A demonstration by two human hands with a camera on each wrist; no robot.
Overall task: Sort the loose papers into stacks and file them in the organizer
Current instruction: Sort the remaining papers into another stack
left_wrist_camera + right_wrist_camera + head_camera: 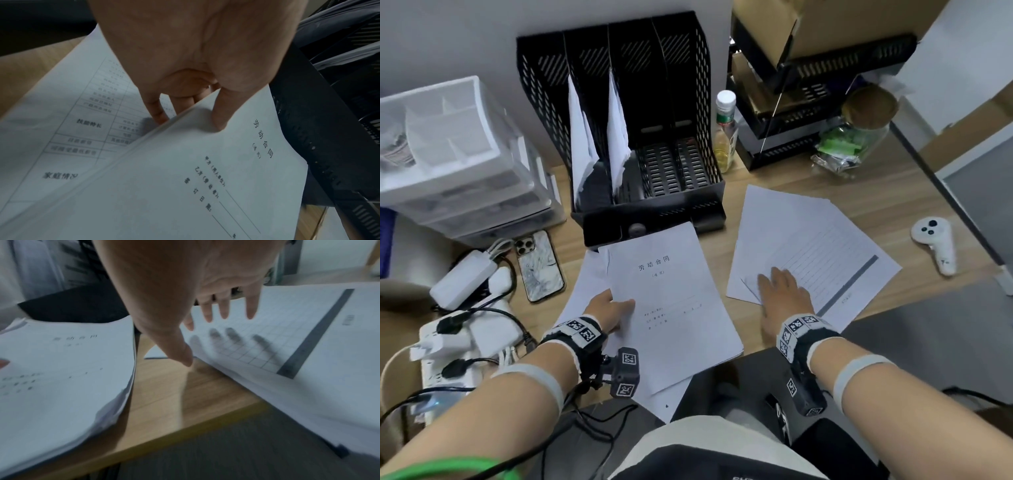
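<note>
My left hand [609, 308] pinches a thick contract stack [671, 301] at its left edge, thumb [221, 112] on top and fingers [156, 110] beneath, lifting it off a form sheet [68, 123] on the desk. The stack [61, 369] bends at its near end. My right hand [780, 291] hovers with fingers [252, 308] spread just above a fanned pile of lined and grid sheets [818, 246]; its shadow falls on the grid sheet [277, 331]. The black mesh organizer [619, 137] stands behind, with papers [582, 137] upright in its two left slots.
A phone [539, 265], chargers and a power strip [448, 342] lie at the left, under clear plastic drawers [455, 154]. A bottle [726, 130], black trays [808, 102], a jar [856, 133] and a white controller [935, 246] sit at the right. The desk edge [185, 426] runs near me.
</note>
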